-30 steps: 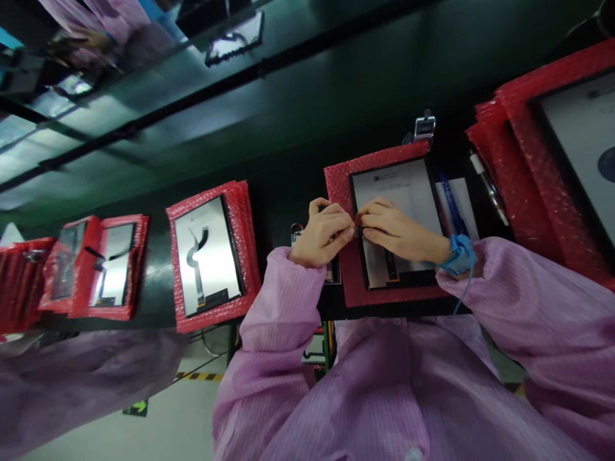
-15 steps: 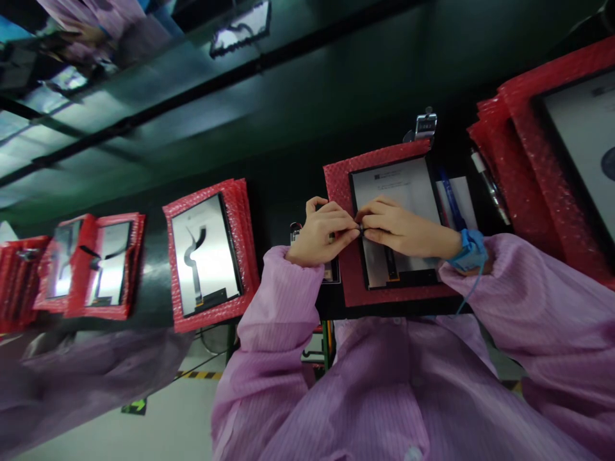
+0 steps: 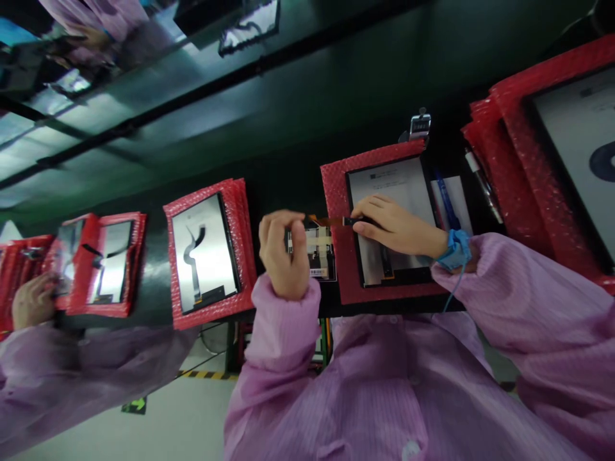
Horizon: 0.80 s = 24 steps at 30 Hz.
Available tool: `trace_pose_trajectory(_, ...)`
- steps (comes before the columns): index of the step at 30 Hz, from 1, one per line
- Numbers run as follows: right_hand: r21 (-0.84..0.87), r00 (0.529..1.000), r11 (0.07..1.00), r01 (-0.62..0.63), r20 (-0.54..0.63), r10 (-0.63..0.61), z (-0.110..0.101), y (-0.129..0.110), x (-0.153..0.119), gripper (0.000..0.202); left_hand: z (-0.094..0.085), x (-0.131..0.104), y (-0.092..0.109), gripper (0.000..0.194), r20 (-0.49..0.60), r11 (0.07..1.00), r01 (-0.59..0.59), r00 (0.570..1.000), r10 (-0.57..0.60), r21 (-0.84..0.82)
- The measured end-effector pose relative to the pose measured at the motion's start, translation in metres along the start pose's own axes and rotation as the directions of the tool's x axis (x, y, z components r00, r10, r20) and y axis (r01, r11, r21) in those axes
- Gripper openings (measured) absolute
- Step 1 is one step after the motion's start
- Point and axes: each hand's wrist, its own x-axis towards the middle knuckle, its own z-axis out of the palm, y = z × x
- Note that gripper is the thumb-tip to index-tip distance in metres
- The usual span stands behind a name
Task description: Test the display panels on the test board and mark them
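A thin orange-brown flex cable (image 3: 331, 221) is stretched between my two hands. My left hand (image 3: 286, 253) is closed, its thumb and forefinger at the cable's left end. My right hand (image 3: 396, 224) pinches the dark connector end (image 3: 348, 221), the wrist wearing a blue band. Under my right hand lies a display panel (image 3: 394, 178) with a silvery back and black edge, on a red bubble-wrap bag (image 3: 335, 186). A small circuit board (image 3: 318, 259) with a white label sits below the cable, partly covered by my left hand.
Another panel (image 3: 204, 246) on red bags lies left; further panels (image 3: 113, 262) sit beyond, near a co-worker's hand (image 3: 33, 301). A tally counter (image 3: 420, 123), blue pen (image 3: 446, 202), marker (image 3: 483, 186) and a stacked panel (image 3: 576, 141) are to the right.
My hands were together at the panel's left edge; my left hand has moved left, and the flex cable now shows between them. A co-worker's hand has appeared at the far left.
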Motion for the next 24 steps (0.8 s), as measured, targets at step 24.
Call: trace_pose_trajectory(24, -0.071, 0.971, 0.997, -0.039, -0.239, 0.021, -0.005, 0.020, 0.006, 0.058, 0.032, -0.106, 0.010, 0.040, 0.156, 0.949, 0.054, 0.982, -0.107, 0.310)
